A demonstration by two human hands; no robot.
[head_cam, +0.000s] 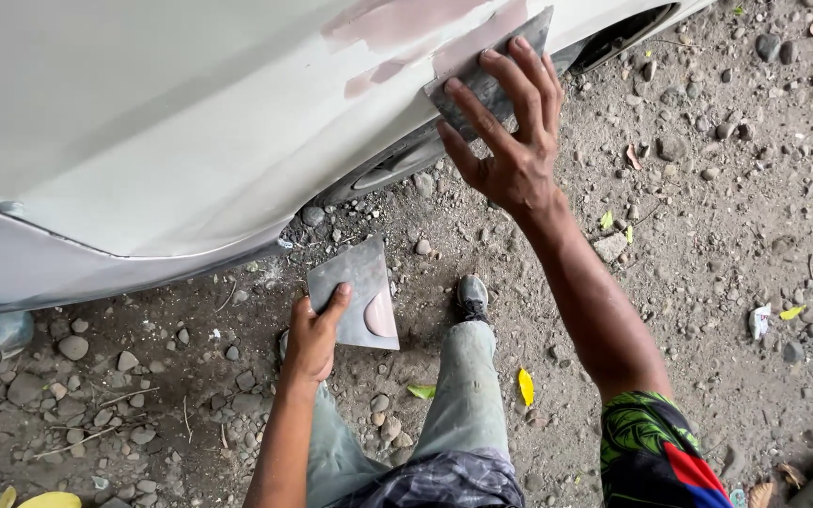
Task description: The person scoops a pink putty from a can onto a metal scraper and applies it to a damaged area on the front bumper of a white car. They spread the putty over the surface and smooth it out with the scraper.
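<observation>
My right hand (512, 122) presses a flat grey spreader (496, 61) against the lower edge of a white car body panel (143, 122), fingers spread across the blade. Pinkish filler patches (397, 23) streak the panel just left of the spreader. My left hand (314, 334) grips a square metal plate (355, 292) by its lower left corner, held low over the ground. A dab of pink filler (381, 315) sits on the plate's lower right part.
Gravel and dirt ground (726, 235) with small stones and yellow leaves lies below. My leg in grey-green trousers and a dark shoe (471, 296) stands under the panel. A tyre (378, 169) shows under the body edge.
</observation>
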